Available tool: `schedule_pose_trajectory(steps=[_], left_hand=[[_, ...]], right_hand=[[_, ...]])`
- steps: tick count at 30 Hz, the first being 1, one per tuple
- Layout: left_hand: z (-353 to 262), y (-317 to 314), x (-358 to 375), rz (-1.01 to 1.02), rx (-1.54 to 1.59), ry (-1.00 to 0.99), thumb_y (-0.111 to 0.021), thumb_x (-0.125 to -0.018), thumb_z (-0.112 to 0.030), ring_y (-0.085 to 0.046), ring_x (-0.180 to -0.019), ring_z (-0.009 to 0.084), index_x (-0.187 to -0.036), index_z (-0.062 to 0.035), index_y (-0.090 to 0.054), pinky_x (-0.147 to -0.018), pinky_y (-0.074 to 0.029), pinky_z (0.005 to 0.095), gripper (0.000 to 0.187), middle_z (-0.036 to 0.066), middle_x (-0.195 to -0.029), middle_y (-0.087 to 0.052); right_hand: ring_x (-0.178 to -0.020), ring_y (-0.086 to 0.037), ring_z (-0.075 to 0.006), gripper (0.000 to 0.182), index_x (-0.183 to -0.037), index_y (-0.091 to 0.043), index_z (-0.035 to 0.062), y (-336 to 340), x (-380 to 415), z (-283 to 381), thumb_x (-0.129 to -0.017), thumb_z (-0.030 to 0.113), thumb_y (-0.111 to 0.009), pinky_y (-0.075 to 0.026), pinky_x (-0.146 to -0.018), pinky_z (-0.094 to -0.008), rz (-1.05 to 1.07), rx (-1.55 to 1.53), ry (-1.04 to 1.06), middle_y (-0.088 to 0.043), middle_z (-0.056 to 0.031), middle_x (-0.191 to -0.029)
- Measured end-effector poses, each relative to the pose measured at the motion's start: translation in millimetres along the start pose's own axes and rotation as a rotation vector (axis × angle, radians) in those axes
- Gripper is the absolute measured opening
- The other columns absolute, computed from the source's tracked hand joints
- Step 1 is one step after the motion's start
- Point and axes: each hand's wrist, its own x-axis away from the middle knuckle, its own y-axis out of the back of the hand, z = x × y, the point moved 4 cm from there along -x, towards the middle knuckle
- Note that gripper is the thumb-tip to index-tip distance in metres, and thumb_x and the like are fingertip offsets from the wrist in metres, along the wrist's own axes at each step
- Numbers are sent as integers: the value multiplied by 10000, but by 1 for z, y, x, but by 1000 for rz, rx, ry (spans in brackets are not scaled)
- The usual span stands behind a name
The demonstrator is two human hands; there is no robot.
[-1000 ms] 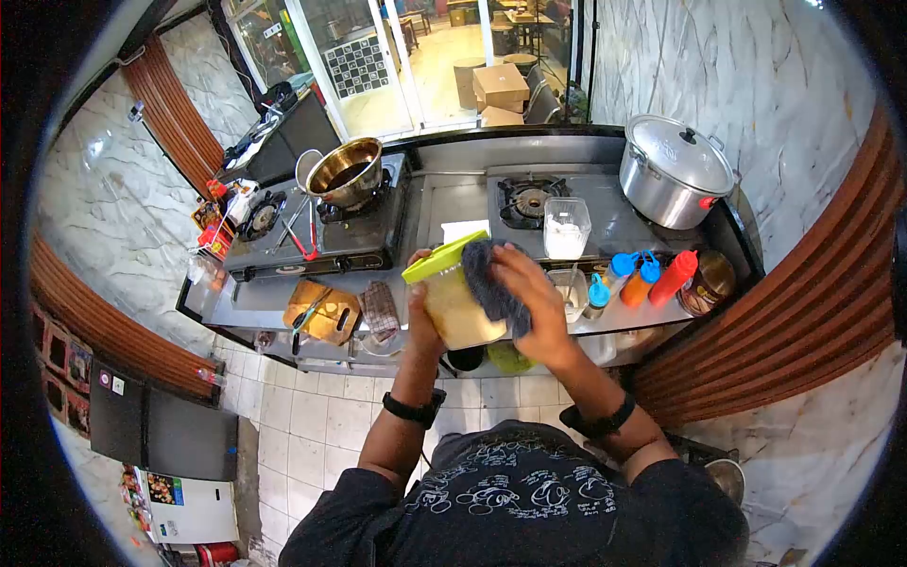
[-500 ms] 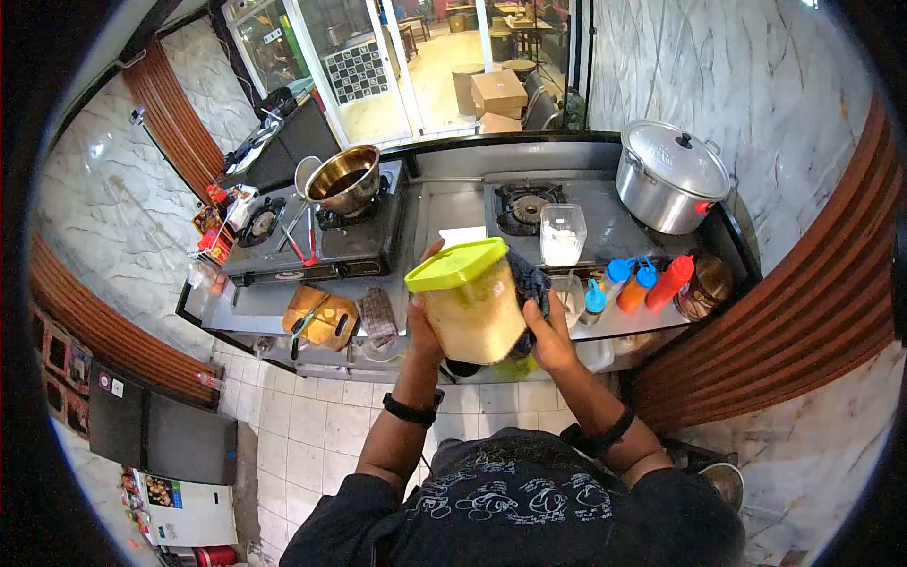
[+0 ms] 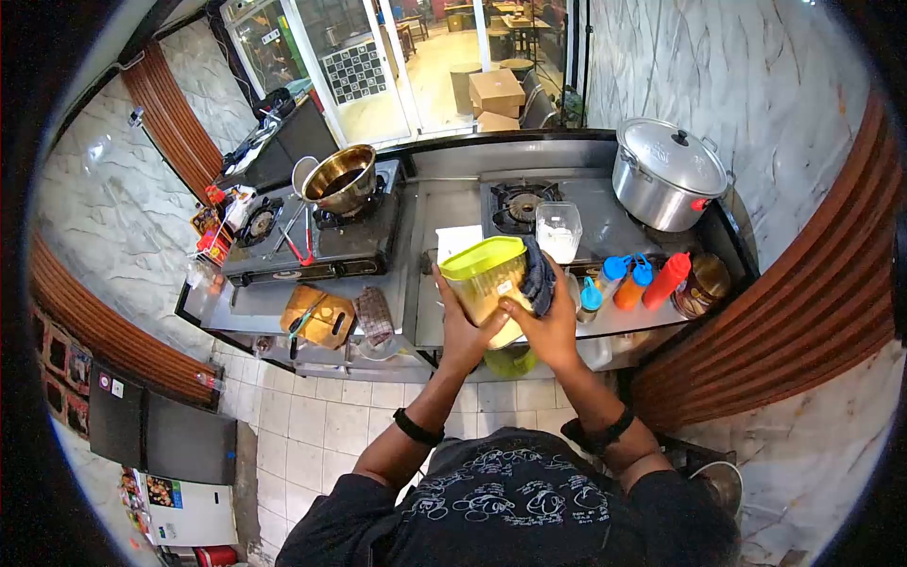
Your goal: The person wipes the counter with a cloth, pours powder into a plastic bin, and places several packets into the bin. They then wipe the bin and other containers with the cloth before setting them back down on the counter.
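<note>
Both my hands hold a clear plastic container with a lime-green lid and pale yellow contents, tilted above the counter's front edge. My left hand wraps its near left side. On the right, my right hand presses its thumb to the front and grips a dark cloth against the container's side. The two thumbs nearly meet in front. Just beyond, a clear square tub with white contents stands by the right burner.
A gold-toned pot and red-handled tongs sit on the left stove. A large lidded pot stands far right, behind several squeeze bottles. A cutting board with a knife lies left, beside a folded cloth.
The container has moved right and turned in my hands, its base tipping away from view. My left hand has shifted to its lower front, and my right thumb now lies across the front.
</note>
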Motion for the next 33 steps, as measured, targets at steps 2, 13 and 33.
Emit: schedule_pose_trajectory(steps=[2,13,33], left_hand=[[0,0,-4,30,26,36,-671,-775,-59,-455,-1232,265,-1476,-96,159,-1018,-395,369,1087,169,-1380,-391],[6,12,-14,114,604,178,-654,-786,-293,-586,-1110,289,-1418,-28,-265,-944,-499,422,789,170,-1254,-532],[17,34,-12,185,482,154,-597,-886,-363,-550,-1129,217,-1427,-1,-268,-949,-449,338,730,140,-1302,-498]], right_hand=[[-1188,-510,-357,798,-1380,-357,-29,2,1,18,-749,222,-778,-404,-999,-404,-3,178,147,-477,-254,-1295],[-1287,-424,-410,634,-1316,-493,24,5,-7,56,-733,143,-713,-351,-1050,-434,139,349,507,-414,-251,-1405],[-1153,-485,-203,812,-1367,-300,-19,-7,-14,10,-766,227,-789,-384,-1000,-341,92,-423,-68,-487,-118,-1244]])
